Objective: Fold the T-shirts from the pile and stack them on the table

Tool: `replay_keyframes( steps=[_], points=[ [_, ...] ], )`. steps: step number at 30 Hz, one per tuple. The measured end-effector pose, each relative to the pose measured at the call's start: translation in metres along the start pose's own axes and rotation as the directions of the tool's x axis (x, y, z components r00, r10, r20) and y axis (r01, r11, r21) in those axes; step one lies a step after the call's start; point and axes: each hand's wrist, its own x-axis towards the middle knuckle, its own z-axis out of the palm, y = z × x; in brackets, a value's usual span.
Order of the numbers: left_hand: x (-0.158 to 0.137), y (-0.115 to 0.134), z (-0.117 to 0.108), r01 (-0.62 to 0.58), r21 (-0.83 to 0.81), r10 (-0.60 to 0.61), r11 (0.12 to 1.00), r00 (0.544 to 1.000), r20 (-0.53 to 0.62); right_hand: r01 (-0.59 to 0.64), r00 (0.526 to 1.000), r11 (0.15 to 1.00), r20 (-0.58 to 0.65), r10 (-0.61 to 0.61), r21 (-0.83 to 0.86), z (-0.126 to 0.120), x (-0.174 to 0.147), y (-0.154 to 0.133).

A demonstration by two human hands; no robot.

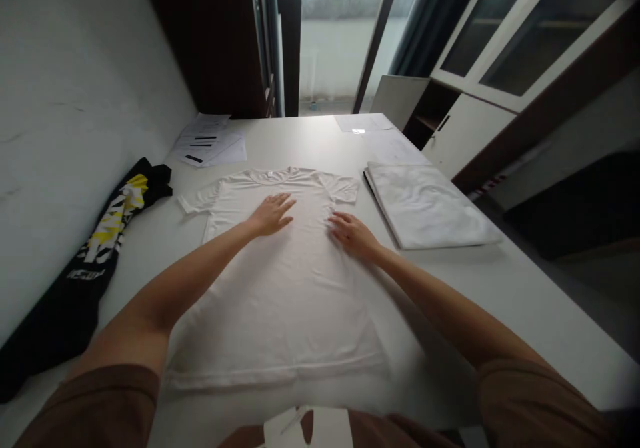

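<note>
An office-type room was indicated by printed papers (213,143) on a table (300,140) and a glass-fronted cabinet (473,125); daylight was admitted through a window (337,45).

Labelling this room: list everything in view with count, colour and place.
Table: 1, white, centre
Shirt: 1, white, flat on table
Folded cloth: 1, white, table's right
Patterned fabric: 1, black, yellow and white, table's left
Papers: several, white, table's far corners
Wall: 1, pale grey, left
Panel: 1, dark brown, far left
Window: 1, dark-framed, far end
Curtain: 1, dark, right of window
Cabinet: 1, white, upper right
Strap-like piece: 1, white, bottom centre
Sleeves: 2, brown, bottom corners
Left hand: 1, bare, on shirt
Right hand: 1, bare, at shirt's edge
</note>
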Motion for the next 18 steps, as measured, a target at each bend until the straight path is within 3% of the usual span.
replay_keyframes(
  steps=[4, 7, 12, 18],
  points=[
    [0.008, 0.08, 0.006, -0.26, -0.1, 0.263, 0.961, 0.965, 0.02, 0.06, 0.996, 0.997, 0.056, -0.063, 0.04, -0.01, -0.1, -0.047],
    [0.017, 0.116, 0.017, -0.32, -0.146, 0.331, 0.936, 0.942, 0.059, 0.049, 0.995, 0.998, 0.09, -0.044, -0.049, -0.014, -0.159, -0.082],
    [0.034, 0.131, 0.032, -0.256, -0.168, 0.272, 0.952, 0.959, 0.077, 0.019, 0.994, 0.978, 0.112, 0.005, -0.207, -0.016, -0.222, -0.121],
    [0.049, 0.124, 0.04, -0.136, -0.164, 0.149, 0.977, 0.986, 0.07, -0.018, 0.996, 0.978, 0.085, 0.036, -0.21, -0.021, -0.259, -0.15]
  ],
)
